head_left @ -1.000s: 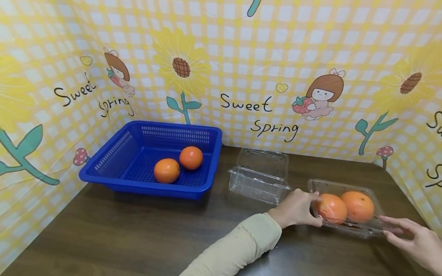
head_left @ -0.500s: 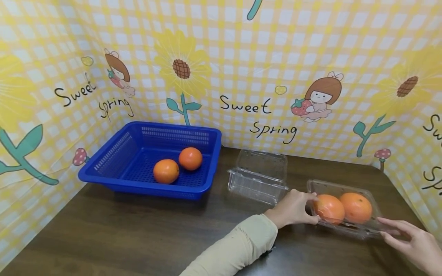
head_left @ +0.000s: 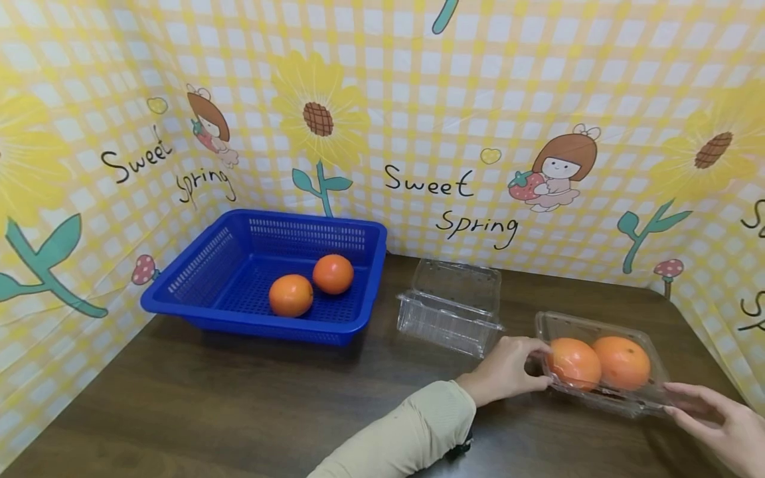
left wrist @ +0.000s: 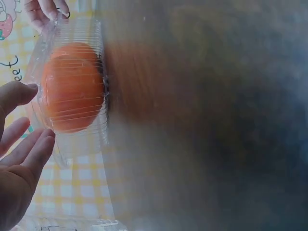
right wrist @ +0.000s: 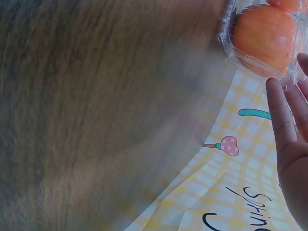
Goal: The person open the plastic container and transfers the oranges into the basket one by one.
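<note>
A clear plastic clamshell box (head_left: pixel 588 398) lies at the right of the table, with its lid over two oranges (head_left: pixel 621 363). The left hand (head_left: pixel 508 368) holds the box's left end, thumb toward the near edge and index finger at the upper rim. At the opposite end, the right hand (head_left: pixel 720 418) pinches the near right corner between thumb and fingers. In the left wrist view, the left hand's thumb and fingertips (left wrist: pixel 45 134) meet the box's side. The right wrist view has the right hand's fingers (right wrist: pixel 279 106) at the box's corner.
A second clear clamshell box (head_left: pixel 448 318) stands with its lid raised, left of the left hand. Further left, a blue plastic basket (head_left: pixel 197 309) contains two more oranges (head_left: pixel 291 296). Yellow checked cloth (head_left: pixel 418 113) hangs behind the brown table (head_left: pixel 269 411) and along its sides.
The box with oranges stays nearly in place between both hands. The left hand has shifted slightly left and toward the person, and the right fingers have moved a little lower.
</note>
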